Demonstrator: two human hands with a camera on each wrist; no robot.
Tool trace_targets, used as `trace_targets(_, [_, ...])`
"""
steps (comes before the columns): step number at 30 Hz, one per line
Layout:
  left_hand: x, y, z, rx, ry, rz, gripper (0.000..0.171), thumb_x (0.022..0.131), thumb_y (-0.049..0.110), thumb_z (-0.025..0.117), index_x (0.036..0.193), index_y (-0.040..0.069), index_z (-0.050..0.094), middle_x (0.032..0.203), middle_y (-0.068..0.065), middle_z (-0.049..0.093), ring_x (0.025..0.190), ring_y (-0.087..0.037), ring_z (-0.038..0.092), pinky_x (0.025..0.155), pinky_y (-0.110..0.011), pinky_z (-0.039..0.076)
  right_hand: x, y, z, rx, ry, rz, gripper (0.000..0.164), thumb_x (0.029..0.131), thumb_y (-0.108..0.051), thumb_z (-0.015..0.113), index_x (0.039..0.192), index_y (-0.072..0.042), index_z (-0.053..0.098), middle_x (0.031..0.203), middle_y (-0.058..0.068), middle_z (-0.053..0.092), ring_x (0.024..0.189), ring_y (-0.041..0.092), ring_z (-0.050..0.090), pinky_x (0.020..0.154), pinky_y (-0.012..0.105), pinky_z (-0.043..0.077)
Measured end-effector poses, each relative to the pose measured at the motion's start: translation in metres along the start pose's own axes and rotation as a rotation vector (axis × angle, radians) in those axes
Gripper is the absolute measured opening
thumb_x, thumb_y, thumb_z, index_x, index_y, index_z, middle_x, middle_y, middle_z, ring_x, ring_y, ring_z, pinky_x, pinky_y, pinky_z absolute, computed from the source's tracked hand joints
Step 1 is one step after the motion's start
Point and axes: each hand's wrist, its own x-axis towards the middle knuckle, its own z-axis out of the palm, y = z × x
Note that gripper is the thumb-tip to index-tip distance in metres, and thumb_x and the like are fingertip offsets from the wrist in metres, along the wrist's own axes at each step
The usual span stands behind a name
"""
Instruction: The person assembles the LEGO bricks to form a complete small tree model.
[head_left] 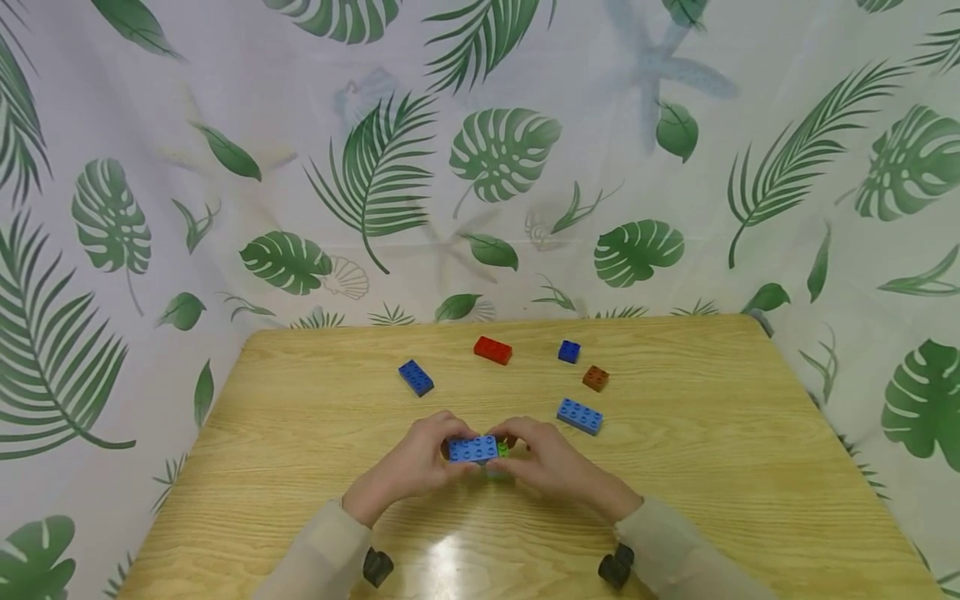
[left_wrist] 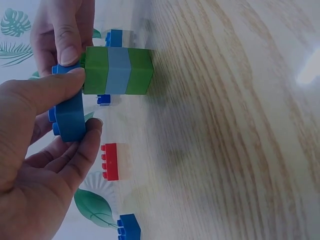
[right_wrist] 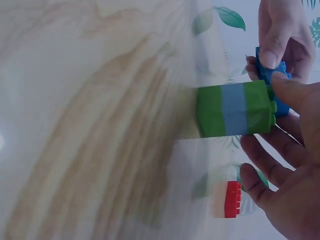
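Note:
A long blue toy building brick (head_left: 472, 449) lies studs up between the hands, over one end of a square stack (left_wrist: 119, 71) of green, light blue and green bricks. Part of the brick juts left past the stack, and green studs show at its right. My left hand (head_left: 423, 454) grips the jutting end, thumb at the near side and fingers at the far side. My right hand (head_left: 551, 458) pinches the brick's right end just over the stack, its thumb (right_wrist: 290, 90) on the near side. The stack's foot is right at the table.
Beyond the hands on the wooden table (head_left: 300, 375) lie a dark blue long brick (head_left: 416, 378), a red long brick (head_left: 492, 351), a small dark blue brick (head_left: 569, 352), a small brown brick (head_left: 596, 378) and another blue long brick (head_left: 580, 416). A leaf-print cloth (head_left: 525, 250) hangs behind.

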Motion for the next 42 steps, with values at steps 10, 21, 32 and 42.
trace_targets(10, [0.001,-0.004,0.001,-0.006,-0.006,-0.016,0.032,0.091,0.019,0.085,0.118,0.007,0.074,0.109,-0.004,0.067,0.089,-0.011,0.056,0.076,-0.022,0.050,0.000,-0.001,0.007,-0.122,0.050,-0.059,0.034,0.099,-0.027,0.076,0.128,-0.009,0.070,0.118,0.001,0.073,0.102,0.016,0.065,0.091,0.038,0.057])
trace_targets(21, [-0.001,-0.005,0.006,-0.010,0.029,-0.006,0.032,0.089,0.019,0.087,0.117,0.009,0.074,0.109,-0.003,0.068,0.091,-0.011,0.058,0.078,-0.023,0.051,-0.001,-0.002,0.008,-0.139,0.050,-0.070,0.035,0.098,-0.023,0.077,0.128,-0.007,0.070,0.119,0.004,0.073,0.104,0.017,0.066,0.092,0.041,0.058])
trace_targets(32, [-0.005,-0.020,0.033,-0.387,0.104,-0.162,0.039,0.092,0.033,0.084,0.126,0.018,0.071,0.121,-0.005,0.071,0.101,-0.015,0.065,0.084,-0.026,0.055,-0.001,0.002,0.008,-0.175,0.047,-0.071,0.033,0.098,-0.021,0.077,0.128,-0.008,0.070,0.119,0.003,0.073,0.102,0.014,0.065,0.091,0.036,0.057])
trace_targets(42, [-0.005,-0.014,0.036,-0.447,0.120,-0.165,0.033,0.094,0.028,0.083,0.123,0.018,0.071,0.117,-0.006,0.071,0.096,-0.014,0.068,0.079,-0.024,0.058,-0.002,0.004,0.007,-0.172,0.037,-0.049,0.034,0.099,-0.023,0.076,0.130,-0.009,0.071,0.119,0.002,0.074,0.104,0.016,0.065,0.091,0.036,0.055])
